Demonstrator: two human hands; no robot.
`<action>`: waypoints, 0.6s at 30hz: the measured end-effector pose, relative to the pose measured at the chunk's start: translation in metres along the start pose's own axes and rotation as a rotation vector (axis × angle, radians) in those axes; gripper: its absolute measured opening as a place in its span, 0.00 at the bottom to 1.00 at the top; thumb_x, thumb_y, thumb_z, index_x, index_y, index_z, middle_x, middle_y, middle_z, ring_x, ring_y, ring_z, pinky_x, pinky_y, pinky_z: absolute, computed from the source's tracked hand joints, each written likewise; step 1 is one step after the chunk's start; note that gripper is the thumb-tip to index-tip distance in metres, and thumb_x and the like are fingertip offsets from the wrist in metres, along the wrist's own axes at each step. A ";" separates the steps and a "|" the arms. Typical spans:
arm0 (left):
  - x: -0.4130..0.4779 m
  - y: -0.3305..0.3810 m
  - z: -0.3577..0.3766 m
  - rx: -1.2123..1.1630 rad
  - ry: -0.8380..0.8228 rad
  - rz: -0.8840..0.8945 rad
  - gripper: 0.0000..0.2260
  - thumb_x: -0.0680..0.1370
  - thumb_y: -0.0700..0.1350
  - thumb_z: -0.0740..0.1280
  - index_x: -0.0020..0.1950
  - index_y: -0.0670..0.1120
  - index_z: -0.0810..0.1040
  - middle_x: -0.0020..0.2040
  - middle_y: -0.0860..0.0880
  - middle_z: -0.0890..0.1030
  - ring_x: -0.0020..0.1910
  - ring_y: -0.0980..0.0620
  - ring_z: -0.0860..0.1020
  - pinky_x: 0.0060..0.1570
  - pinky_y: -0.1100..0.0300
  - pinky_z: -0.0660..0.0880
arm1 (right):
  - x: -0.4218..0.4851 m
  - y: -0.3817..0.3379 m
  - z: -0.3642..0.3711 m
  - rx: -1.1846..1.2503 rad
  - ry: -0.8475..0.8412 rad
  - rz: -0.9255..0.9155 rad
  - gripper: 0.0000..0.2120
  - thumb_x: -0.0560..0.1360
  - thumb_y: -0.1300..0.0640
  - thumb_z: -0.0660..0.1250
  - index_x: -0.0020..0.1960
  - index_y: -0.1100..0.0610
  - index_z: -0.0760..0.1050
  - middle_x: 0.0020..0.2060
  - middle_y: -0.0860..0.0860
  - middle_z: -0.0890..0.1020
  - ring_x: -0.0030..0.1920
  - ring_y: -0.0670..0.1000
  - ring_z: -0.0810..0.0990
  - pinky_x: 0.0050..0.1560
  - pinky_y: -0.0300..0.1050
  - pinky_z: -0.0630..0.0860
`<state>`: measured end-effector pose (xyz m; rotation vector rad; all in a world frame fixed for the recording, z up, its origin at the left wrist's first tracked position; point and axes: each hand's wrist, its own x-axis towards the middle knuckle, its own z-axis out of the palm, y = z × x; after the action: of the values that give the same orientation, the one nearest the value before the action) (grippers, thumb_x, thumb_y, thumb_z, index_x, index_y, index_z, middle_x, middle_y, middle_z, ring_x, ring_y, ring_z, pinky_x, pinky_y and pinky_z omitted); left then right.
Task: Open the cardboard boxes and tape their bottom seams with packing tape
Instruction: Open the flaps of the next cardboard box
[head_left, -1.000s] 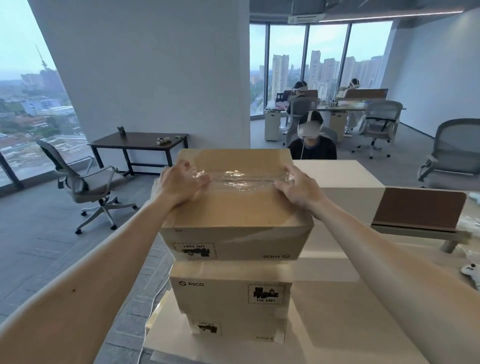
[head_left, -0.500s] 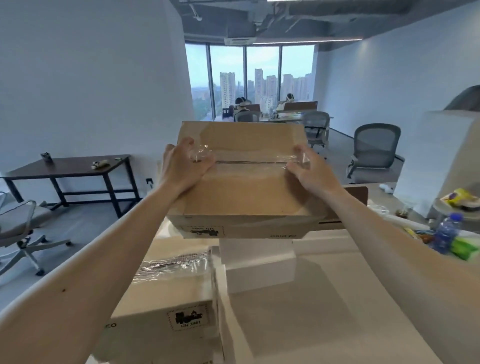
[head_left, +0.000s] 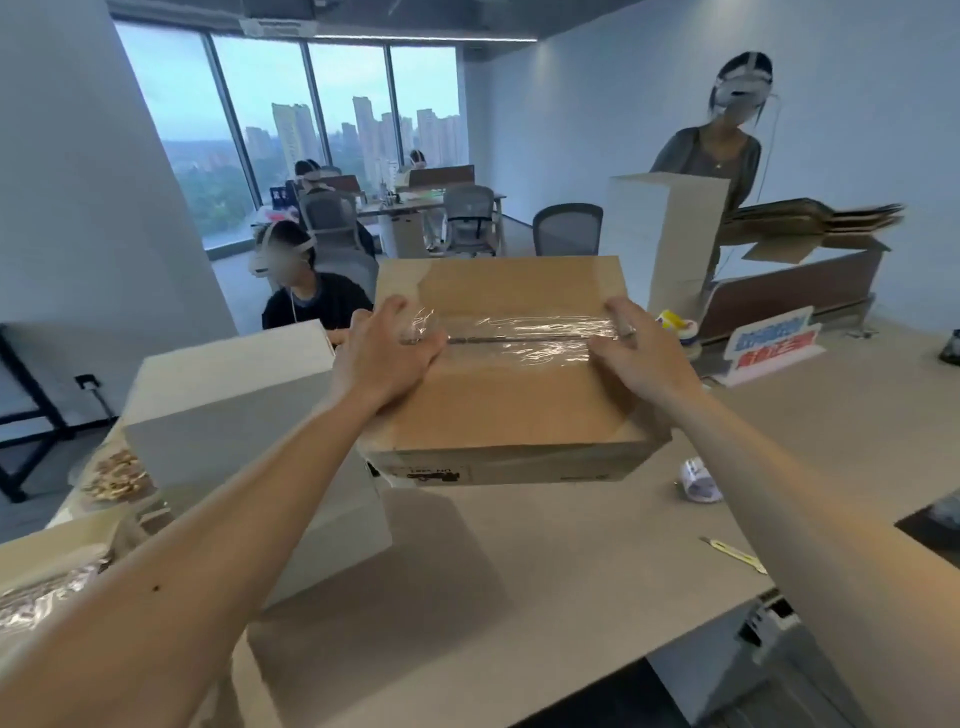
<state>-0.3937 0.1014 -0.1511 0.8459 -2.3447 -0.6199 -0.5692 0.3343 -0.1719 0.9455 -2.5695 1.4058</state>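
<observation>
Cardboard box (head_left: 514, 405) is held clear of the table (head_left: 571, 545) between my left hand (head_left: 387, 353) and right hand (head_left: 636, 353), each gripping one end of its seam under packing tape (head_left: 524, 338); taping looks complete, so next I set it down below my hands.

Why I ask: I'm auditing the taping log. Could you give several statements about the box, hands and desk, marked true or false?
1. The left hand and right hand hold the cardboard box, one at each end of its seam. True.
2. The seam is bare. False: clear tape runs along it.
3. A yellow utility knife lies on the desk. True.
4. The flat cardboard lies under the held box. False: it is stacked far back on the right.
</observation>
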 end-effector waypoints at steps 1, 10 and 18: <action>-0.002 0.005 0.017 -0.027 -0.028 -0.009 0.31 0.75 0.65 0.66 0.74 0.54 0.66 0.70 0.44 0.70 0.67 0.41 0.71 0.64 0.48 0.67 | 0.001 0.017 -0.006 0.005 -0.010 0.023 0.23 0.76 0.49 0.68 0.70 0.47 0.68 0.63 0.47 0.75 0.61 0.52 0.75 0.55 0.42 0.65; -0.023 -0.009 0.121 0.065 -0.223 -0.143 0.32 0.75 0.65 0.66 0.76 0.55 0.64 0.69 0.41 0.69 0.63 0.38 0.73 0.60 0.48 0.69 | -0.001 0.126 0.010 -0.026 -0.174 0.176 0.26 0.76 0.48 0.68 0.72 0.46 0.66 0.66 0.48 0.75 0.65 0.53 0.74 0.56 0.41 0.65; -0.026 -0.075 0.184 0.058 -0.337 -0.282 0.32 0.74 0.63 0.69 0.74 0.53 0.65 0.68 0.40 0.70 0.62 0.40 0.74 0.61 0.47 0.70 | 0.013 0.179 0.078 -0.007 -0.369 0.265 0.28 0.76 0.50 0.69 0.74 0.48 0.64 0.66 0.50 0.74 0.60 0.52 0.75 0.55 0.43 0.67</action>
<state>-0.4636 0.1090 -0.3388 1.1908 -2.5716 -0.8726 -0.6588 0.3379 -0.3457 0.9733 -3.0667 1.3889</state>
